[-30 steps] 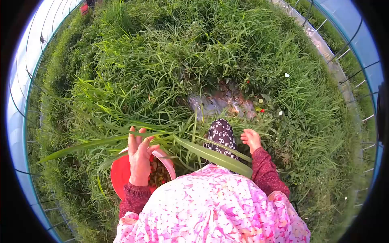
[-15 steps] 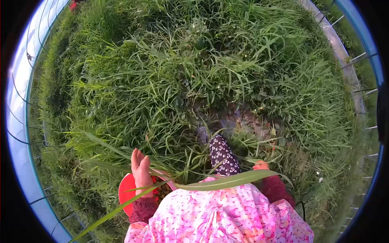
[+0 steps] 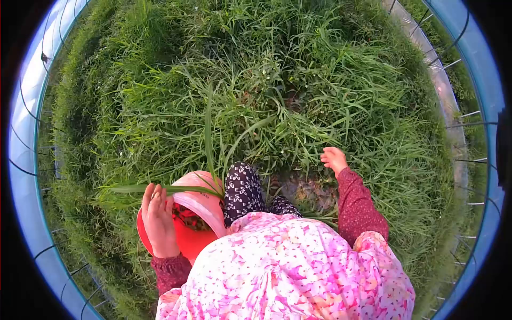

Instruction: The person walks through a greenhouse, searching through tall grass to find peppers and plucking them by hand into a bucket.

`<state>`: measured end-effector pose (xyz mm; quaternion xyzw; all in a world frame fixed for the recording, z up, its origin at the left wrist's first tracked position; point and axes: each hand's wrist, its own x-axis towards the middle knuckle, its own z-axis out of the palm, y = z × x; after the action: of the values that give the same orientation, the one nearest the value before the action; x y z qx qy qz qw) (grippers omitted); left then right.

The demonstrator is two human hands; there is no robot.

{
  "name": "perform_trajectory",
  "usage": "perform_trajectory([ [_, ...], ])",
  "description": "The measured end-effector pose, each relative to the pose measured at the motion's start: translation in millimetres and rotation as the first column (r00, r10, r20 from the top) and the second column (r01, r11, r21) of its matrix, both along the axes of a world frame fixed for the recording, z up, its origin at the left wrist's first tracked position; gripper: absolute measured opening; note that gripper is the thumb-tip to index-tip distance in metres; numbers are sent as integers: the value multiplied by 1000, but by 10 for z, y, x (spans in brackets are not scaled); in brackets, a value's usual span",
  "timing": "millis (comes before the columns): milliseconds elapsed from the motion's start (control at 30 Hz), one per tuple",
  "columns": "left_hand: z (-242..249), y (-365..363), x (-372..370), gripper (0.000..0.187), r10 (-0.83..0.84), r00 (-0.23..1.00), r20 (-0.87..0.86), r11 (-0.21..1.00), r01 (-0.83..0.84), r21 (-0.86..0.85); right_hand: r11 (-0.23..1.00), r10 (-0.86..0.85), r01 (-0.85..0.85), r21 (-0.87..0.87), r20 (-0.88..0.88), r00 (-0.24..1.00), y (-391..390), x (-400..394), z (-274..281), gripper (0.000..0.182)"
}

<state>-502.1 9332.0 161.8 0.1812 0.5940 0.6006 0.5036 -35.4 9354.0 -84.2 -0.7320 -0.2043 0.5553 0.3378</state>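
Observation:
My left hand (image 3: 159, 225) is raised at the lower left with its fingers extended, over the rim of a red container (image 3: 196, 245). A long grass blade (image 3: 127, 189) crosses at its fingertips; I see no grip on it. Inside the container lie small red pieces (image 3: 186, 216), too small to name surely. A pink cap (image 3: 198, 182) covers part of the container's far side. My right hand (image 3: 334, 159) reaches out over the grass at the right, fingers loosely bent and apart, with nothing visible in it.
Tall green grass and weeds (image 3: 176, 106) spread around me. Past my patterned trouser leg (image 3: 242, 186) shows a patch of shiny dark ground (image 3: 301, 189). A pale strip (image 3: 442, 90) and a curved frame with ribs run along the right.
My right hand has moved forward and up, away from my body. The pink cap and red container now show more fully beside my leg. The long blade across my lap is gone from there.

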Motion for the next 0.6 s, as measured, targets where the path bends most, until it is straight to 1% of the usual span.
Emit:
perform_trajectory([
  [67, 260, 286, 126, 40, -82, 996, -44, 994, 85, 63, 988, 87, -82, 134, -33, 996, 539, -211, 255, 25],
  [100, 318, 423, 229, 40, -70, 997, -46, 995, 73, 71, 975, 141, -131, 182, -46, 989, 728, -307, 356, 26],
  [167, 343, 691, 437, 38, -124, 961, -247, 982, 155, 112, 959, 231, -214, 185, -72, 970, 993, -453, 367, 27],
  [200, 263, 841, 437, 36, -183, 978, -105, 970, 196, 142, 949, 272, -250, 195, -98, 957, 1077, -488, 312, 25],
  [233, 188, 1011, 467, 31, -228, 973, 17, 964, 224, 142, 946, 296, -277, 170, -98, 950, 1125, -488, 191, 25],
  [300, -67, 1377, 495, 28, -225, 974, -5, 972, 225, 70, 947, 316, -306, 101, -107, 943, 1158, -404, -29, 24],
  [333, -144, 1601, 520, 24, -217, 976, 14, 975, 216, 42, 971, 239, -235, 49, -114, 964, 1222, -354, -101, 23],
  [367, -249, 1835, 511, 24, -212, 977, 16, 976, 211, 50, 986, 164, -166, -7, -116, 980, 1290, -307, -155, 23],
  [433, -512, 2342, 431, 23, -227, 974, 30, 974, 226, 16, 993, 97, -99, -67, -37, 995, 1438, -165, -414, 22],
  [500, -705, 2832, 278, 21, -211, 974, 82, 977, 212, -13, 989, 68, -70, -133, -15, 998, 1698, -116, -630, 21],
  [567, -797, 3368, 108, 19, -137, 987, 80, 981, 147, -128, 964, 69, -81, -255, -55, 996, 2195, -277, -607, 21],
  [600, -783, 3551, -2, 18, -100, 994, 39, 985, 104, -135, 956, 70, -97, -275, -108, 992, 2404, -365, -566, 22],
])
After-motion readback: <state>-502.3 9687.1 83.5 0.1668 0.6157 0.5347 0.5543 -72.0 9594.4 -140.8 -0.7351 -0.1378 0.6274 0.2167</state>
